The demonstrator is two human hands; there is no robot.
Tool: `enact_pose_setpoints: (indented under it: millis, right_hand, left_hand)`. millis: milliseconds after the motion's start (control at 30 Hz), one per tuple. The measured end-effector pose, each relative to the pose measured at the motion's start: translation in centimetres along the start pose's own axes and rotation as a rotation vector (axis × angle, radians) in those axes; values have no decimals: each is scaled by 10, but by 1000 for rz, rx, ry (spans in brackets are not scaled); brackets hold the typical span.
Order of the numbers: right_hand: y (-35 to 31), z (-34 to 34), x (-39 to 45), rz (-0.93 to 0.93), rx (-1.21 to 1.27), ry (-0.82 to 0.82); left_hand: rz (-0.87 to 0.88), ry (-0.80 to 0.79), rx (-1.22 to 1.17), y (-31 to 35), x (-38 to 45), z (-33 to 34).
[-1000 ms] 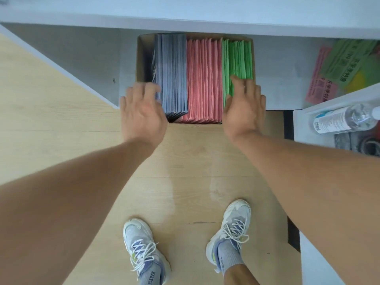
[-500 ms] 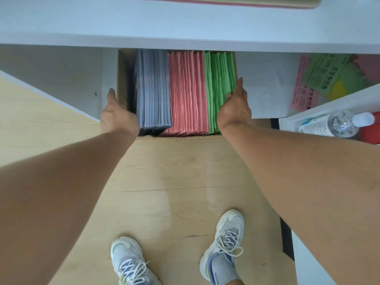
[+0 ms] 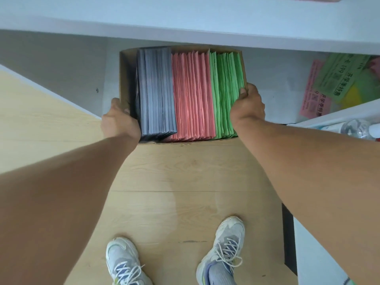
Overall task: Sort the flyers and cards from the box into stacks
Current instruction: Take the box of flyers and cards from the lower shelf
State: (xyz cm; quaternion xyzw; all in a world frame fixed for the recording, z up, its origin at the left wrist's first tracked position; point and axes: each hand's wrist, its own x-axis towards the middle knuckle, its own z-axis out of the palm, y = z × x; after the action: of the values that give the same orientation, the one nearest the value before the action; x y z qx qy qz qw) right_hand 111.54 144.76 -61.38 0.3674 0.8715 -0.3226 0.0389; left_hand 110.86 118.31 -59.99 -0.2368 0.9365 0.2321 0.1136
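A brown cardboard box (image 3: 124, 79) stands on the floor, partly under a white table. Inside it, upright, are a grey-blue bundle of cards (image 3: 157, 91), a pink bundle of flyers (image 3: 193, 95) and a green bundle of flyers (image 3: 225, 93). My left hand (image 3: 119, 120) grips the box's left wall, thumb over the rim. On the right wall, my right hand (image 3: 247, 105) takes hold with its thumb hooked inside against the green flyers. The box's far end is hidden under the table edge.
The white table edge (image 3: 185, 36) overhangs the box. Loose pink and green flyers (image 3: 329, 83) lie on the floor to the right. A water bottle (image 3: 353, 128) rests on a white shelf at the right. My two sneakers (image 3: 222, 245) stand on the wooden floor.
Both hands went from hovering over the bundles to the outer sides of the box, and now their thumbs are hooked over its walls. The view has shifted slightly.
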Motion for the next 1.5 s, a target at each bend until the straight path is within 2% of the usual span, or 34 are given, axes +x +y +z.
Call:
enact_pose_setpoints:
  millis: [167,300,467,667,833,900,1033,1267,1500]
  right_hand:
    - [10,0,3,-3,-52,19]
    - [8,3,10,11,-77,-28]
    - [2,-5,2,-51,-215,16]
    - [12,-35,-61,-26,-243,-33]
    - [14,-99,-159,130,-162,-88]
    - [12,-141,-207,181,-203,-118]
    - [-1,-231,-314,328,-190,-70]
    - [-45,-373,-493,511,-53,157]
    - [-69,-478,-602,579,104,464]
  left_hand:
    - [6,-31,-86,-16,-18,6]
    - [6,1,-123,-19,-10,8]
    - [94,-28,-142,-27,-17,6]
    - [149,-85,-73,-42,-51,-33]
    - [155,-185,-86,-64,-121,-102]
    - [178,-230,-71,-69,-158,-142]
    - [275,-329,-33,-67,-226,-236]
    - [530,-482,-43,-21,-325,-405]
    - [826,-464,-42,37,-390,-479]
